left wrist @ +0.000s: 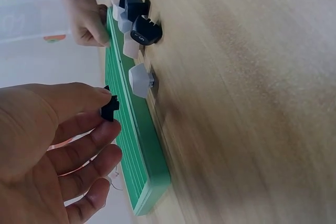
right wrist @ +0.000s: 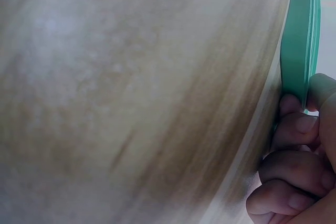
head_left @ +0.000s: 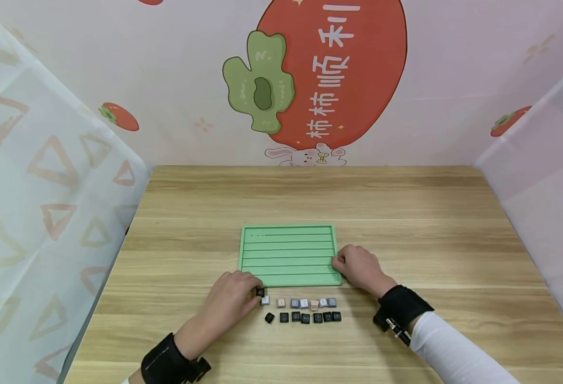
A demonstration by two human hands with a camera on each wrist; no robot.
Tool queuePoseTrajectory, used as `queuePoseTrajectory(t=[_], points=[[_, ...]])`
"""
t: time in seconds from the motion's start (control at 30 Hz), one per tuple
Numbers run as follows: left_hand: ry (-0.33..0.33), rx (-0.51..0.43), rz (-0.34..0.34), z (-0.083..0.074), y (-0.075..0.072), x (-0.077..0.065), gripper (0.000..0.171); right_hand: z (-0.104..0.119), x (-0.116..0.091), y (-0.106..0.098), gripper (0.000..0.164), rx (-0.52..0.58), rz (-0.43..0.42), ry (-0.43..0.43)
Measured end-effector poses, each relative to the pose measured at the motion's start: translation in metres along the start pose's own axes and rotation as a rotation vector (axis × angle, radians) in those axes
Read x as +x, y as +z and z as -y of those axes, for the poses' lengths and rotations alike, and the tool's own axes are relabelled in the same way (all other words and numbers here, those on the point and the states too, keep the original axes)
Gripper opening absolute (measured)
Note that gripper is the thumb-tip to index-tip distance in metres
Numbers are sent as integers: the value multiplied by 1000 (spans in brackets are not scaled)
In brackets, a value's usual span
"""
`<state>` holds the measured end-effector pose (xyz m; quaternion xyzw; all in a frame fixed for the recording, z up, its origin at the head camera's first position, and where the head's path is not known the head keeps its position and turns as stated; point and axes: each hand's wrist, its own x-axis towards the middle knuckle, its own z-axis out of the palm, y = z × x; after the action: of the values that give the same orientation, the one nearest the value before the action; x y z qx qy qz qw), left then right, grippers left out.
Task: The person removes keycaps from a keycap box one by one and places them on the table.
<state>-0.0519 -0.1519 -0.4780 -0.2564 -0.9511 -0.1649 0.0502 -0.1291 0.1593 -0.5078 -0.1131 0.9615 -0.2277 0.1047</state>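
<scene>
Between thumb and fingertips my left hand (head_left: 234, 293) pinches a black keycap (left wrist: 109, 107), held just off the near left corner of a green ridged tray (head_left: 288, 280). My right hand (head_left: 362, 269) grips the tray's right rim, its thumb on top and the other fingers curled along the side. In front of the tray lies a row of white, grey and beige keycaps (head_left: 303, 303). Nearer to me is a second row of black keycaps (head_left: 305, 318), the leftmost one tilted. A white keycap (left wrist: 139, 81) lies closest to the left hand.
The wooden table (head_left: 406, 213) carries the tray near its middle. A printed backdrop (head_left: 185, 69) stands behind it, with patterned sheets (head_left: 46, 186) at the left and plain ones (head_left: 545, 176) at the right. Black bands (head_left: 403, 306) with small cameras circle both wrists.
</scene>
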Motion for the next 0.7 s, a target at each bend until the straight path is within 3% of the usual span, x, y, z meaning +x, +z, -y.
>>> queuePoseTrajectory(t=[0.7], points=[[-11,1,7,1,1,-7,15,1,-1,-1,43,-5,-4,-10]])
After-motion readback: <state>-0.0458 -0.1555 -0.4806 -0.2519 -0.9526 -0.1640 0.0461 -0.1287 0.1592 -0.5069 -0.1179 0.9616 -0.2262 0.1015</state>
